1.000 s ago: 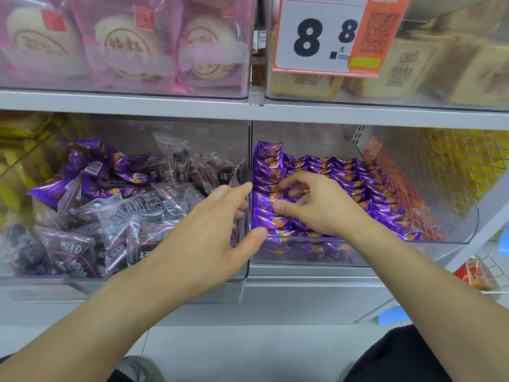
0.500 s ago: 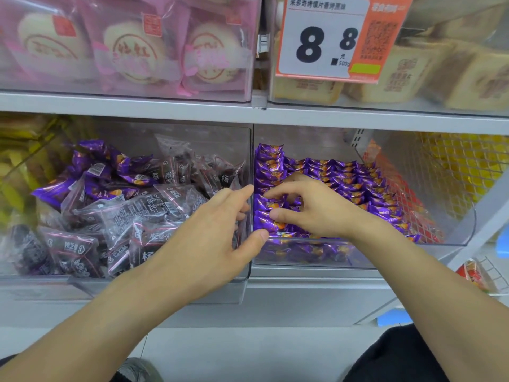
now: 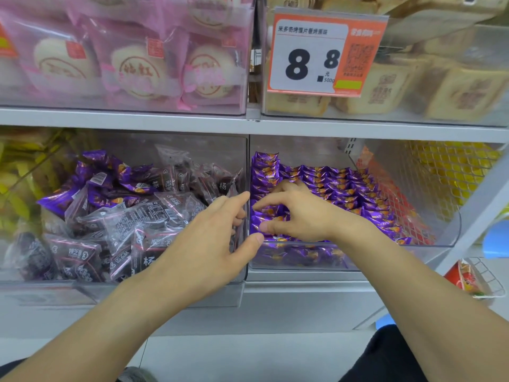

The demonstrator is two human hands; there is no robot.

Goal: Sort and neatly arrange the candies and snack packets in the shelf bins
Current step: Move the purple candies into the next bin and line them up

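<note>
Reaching into the clear plastic right bin [image 3: 446,232], right hand [image 3: 300,213] rests curled fingers on rowed purple foil candies [image 3: 330,183]; whether it pinches one, cannot tell. Left hand [image 3: 209,238], fingers loosely spread, holds nothing at the bin divider.

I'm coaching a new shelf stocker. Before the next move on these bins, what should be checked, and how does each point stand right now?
1. Rows of purple candy packets in the clear right bin lined up: ok at the back; cannot tell under the right hand.
2. Right hand holding a packet: ok, its fingers curl onto the front-left packets.
3. Left hand free: ok, fingers relaxed, at the divider between the bins.
4. Clear left bin sorted: not ok, stray purple packets lie among the dark translucent snack packets.
5. Left bin neat: not ok, the packets lie jumbled.
</note>
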